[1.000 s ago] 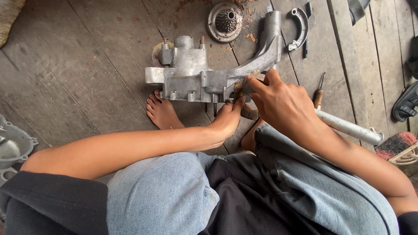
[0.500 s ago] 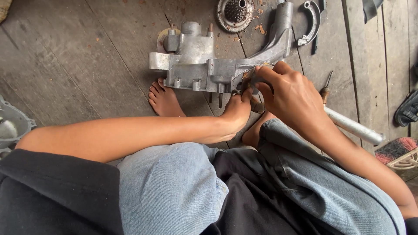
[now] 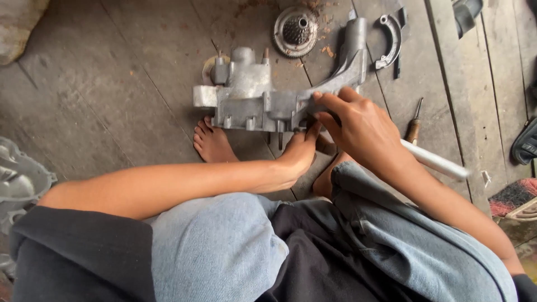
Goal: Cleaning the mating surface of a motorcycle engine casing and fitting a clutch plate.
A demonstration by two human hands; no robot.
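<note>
Seated on a plank floor [image 3: 112, 67], the person steadies a grey metal engine casing [image 3: 263, 100] between their feet; the right hand [image 3: 358, 126], gripping lower a second ago, now lies half-open across its right end, while the left hand [image 3: 299, 151] pinches its underside.

A dull silver-grey engine casing [image 3: 263, 100] lies on weathered grey-brown floorboards [image 3: 112, 89], beside faded light-blue jeans [image 3: 224, 246].
</note>
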